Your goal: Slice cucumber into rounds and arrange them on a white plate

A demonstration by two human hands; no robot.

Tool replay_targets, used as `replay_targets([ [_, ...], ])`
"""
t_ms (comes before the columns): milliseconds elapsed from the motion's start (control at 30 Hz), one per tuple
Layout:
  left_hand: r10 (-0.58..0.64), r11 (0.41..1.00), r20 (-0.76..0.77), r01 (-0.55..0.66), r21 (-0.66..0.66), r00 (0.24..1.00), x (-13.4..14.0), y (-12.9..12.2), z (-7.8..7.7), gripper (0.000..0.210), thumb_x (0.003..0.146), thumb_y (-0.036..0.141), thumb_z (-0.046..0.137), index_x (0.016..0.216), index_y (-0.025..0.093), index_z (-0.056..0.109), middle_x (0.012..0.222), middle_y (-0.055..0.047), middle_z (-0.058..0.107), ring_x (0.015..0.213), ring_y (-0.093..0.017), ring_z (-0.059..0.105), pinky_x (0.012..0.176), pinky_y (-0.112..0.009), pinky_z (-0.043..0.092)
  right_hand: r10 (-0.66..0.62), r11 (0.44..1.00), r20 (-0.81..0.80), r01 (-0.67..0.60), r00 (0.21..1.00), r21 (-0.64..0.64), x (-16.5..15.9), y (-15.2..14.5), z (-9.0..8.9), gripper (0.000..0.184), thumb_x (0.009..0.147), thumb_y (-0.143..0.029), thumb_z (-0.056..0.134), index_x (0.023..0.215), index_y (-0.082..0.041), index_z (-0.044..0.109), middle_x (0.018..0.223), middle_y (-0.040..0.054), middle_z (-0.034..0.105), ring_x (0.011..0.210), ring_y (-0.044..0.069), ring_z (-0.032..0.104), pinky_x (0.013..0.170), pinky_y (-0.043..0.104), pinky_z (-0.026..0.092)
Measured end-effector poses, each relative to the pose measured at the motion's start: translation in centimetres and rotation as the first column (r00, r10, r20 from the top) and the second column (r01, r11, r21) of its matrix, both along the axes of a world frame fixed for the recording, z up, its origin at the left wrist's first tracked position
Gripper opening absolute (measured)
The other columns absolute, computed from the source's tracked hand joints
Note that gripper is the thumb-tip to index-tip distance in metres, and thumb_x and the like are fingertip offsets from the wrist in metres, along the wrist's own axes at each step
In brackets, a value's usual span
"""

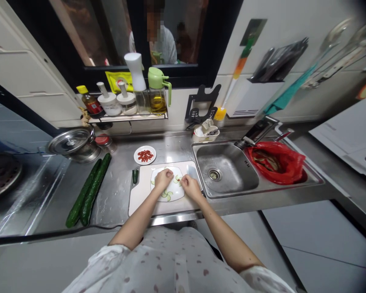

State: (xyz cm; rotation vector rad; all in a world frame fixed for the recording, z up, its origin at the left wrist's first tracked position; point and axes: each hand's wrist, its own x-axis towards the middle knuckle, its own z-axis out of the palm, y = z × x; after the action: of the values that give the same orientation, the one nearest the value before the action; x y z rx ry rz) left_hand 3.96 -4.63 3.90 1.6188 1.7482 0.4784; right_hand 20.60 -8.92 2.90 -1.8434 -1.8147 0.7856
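Note:
A white squarish plate (178, 196) lies on a pale cutting board (140, 204) in front of me. Thin curved cucumber slices (167, 196) are arranged on it in small groups. My left hand (163, 180) is over the plate's left part, fingers pinched; whatever is between them is too small to make out. At the plate's right edge, my right hand (191, 187) is closed in a pinch, its fingertips at a group of slices with a tiny red bit; what it grips is unclear. Short dark-green cucumber pieces (135, 176) lie at the board's upper left corner.
Behind the board stands a small plate (137, 156) of chopped red bits (145, 155). Two whole cucumbers (88, 189) lie left. A sink (228, 179) is at right, with a red plastic bag (288, 162) beyond. A shelf (128, 118) holds seasoning jars and oil bottles.

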Motion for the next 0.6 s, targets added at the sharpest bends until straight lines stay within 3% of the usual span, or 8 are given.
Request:
replay_targets([
  [167,-0.02,0.999,0.015,0.02,0.044,1.0,-2.9,0.7,0.8,0.016,0.076,0.03,0.061,0.089,0.024,0.068,0.084,0.0,0.068,0.077,-0.014,0.06,0.07,-0.022,0.041,0.022,1.0,-0.048,-0.022,0.999,-0.001,-0.5,-2.3,0.2,0.018,0.081,-0.034,0.048,0.082,-0.021,0.059,0.062,-0.0029,0.055,0.06,0.012,0.05,0.056,0.02,0.031],
  [300,0.043,0.997,-0.046,-0.04,0.072,0.998,-6.5,1.8,1.1,0.017,0.075,0.03,0.061,0.089,0.024,0.068,0.084,0.0,0.068,0.077,-0.014,0.06,0.069,-0.022,0.04,0.007,1.0,-0.085,-0.008,0.996,-0.014,-0.1,-3.2,0.3,0.019,0.08,-0.037,0.048,0.078,-0.021,0.058,0.058,-0.0034,0.052,0.058,0.013,0.049,0.054,0.02,0.031],
  [600,0.252,0.968,-0.185,-0.244,0.063,0.95,-12.8,4.7,-1.1,0.016,0.077,0.029,0.057,0.089,0.024,0.067,0.083,-0.001,0.069,0.077,-0.015,0.061,0.067,-0.022,0.039,-0.021,1.0,-0.131,0.02,0.991,-0.008,0.3,-3.3,0.5,0.023,0.08,-0.041,0.047,0.075,-0.021,0.056,0.055,-0.0042,0.047,0.055,0.012,0.048,0.054,0.021,0.031],
])
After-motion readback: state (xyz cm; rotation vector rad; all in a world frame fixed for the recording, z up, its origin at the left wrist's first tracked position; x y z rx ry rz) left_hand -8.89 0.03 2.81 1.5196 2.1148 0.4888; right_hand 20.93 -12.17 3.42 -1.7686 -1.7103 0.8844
